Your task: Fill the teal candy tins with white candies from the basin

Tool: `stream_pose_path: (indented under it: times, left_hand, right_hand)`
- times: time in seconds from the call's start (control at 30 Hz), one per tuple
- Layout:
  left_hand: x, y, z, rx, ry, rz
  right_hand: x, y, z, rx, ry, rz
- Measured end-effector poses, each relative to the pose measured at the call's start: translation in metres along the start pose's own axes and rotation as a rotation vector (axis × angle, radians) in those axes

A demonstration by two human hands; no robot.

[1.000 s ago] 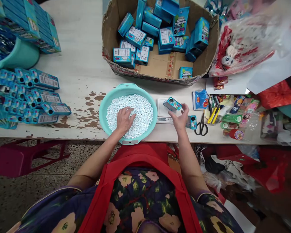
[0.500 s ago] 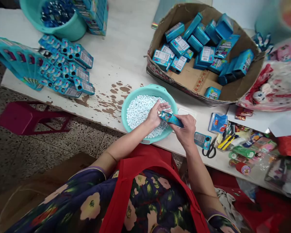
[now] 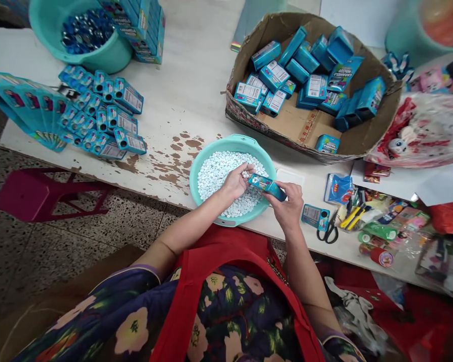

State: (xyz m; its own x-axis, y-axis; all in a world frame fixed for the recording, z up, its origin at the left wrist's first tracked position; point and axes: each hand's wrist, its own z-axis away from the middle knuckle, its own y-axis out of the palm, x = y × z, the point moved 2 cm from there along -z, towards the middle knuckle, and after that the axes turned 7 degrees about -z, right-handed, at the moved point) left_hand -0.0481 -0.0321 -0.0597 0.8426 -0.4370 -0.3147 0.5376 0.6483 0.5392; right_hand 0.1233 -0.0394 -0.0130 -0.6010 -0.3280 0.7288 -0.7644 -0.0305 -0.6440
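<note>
A teal basin [image 3: 206, 158] full of small white candies [image 3: 217, 173] sits at the near table edge. My left hand [image 3: 236, 181] is cupped over the candies, fingers curled round a few, right against the open end of a small blue box [image 3: 266, 185]. My right hand [image 3: 289, 203] grips that box from below and holds it tilted above the basin's right side.
A cardboard carton [image 3: 298, 123] of blue boxes stands behind the basin. More blue boxes [image 3: 105, 118] lie at the left, beside a teal bucket [image 3: 98, 50]. Scissors [image 3: 330, 232], one blue box [image 3: 314, 216] and small clutter lie to the right. A pink stool [image 3: 41, 193] stands below left.
My right hand took the blue box off the white scale and brought it over the basin. My left hand rose from the candies with a few and closed against the box's open end.
</note>
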Motion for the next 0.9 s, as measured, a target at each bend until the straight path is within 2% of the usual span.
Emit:
stream_pose_path:
  times: [0.17,0.3,0.43,0.47,0.53,0.63,0.7,0.77,0.9]
  left_hand:
    - [0.004,0.007,0.004,0.077,0.06,-0.021]
    - [0.011,0.017,0.001,0.034,0.007,0.013]
    - [0.015,0.015,-0.005,-0.002,0.028,-0.033]
    - [0.014,0.011,-0.007,-0.015,0.051,-0.116]
    - [0.007,0.0,-0.008,-0.005,0.167,-0.437]
    - [-0.013,-0.021,-0.008,-0.024,0.504,-1.092]
    - [-0.027,-0.034,-0.009,-0.103,0.657,-1.367]
    - [-0.036,-0.043,-0.011,-0.147,0.686,-1.446]
    - [-0.037,-0.042,-0.01,-0.117,0.594,-1.421]
  right_hand:
    - [0.004,-0.004,0.001,-0.023,-0.035,0.042]
    - [0.0,0.001,0.002,-0.019,-0.014,0.079]
    - [-0.009,-0.004,0.006,-0.041,0.068,-0.05]
    - [-0.014,-0.007,0.008,-0.053,0.114,-0.114]
    - [-0.031,-0.016,0.014,-0.117,0.244,-0.269]
    - [-0.065,-0.03,0.024,-0.285,0.44,-0.456]
    - [-0.09,-0.036,0.027,-0.364,0.503,-0.493]
    - [-0.112,-0.036,0.028,-0.382,0.531,-0.492]
    - [-0.145,-0.023,0.025,-0.355,0.598,-0.516]
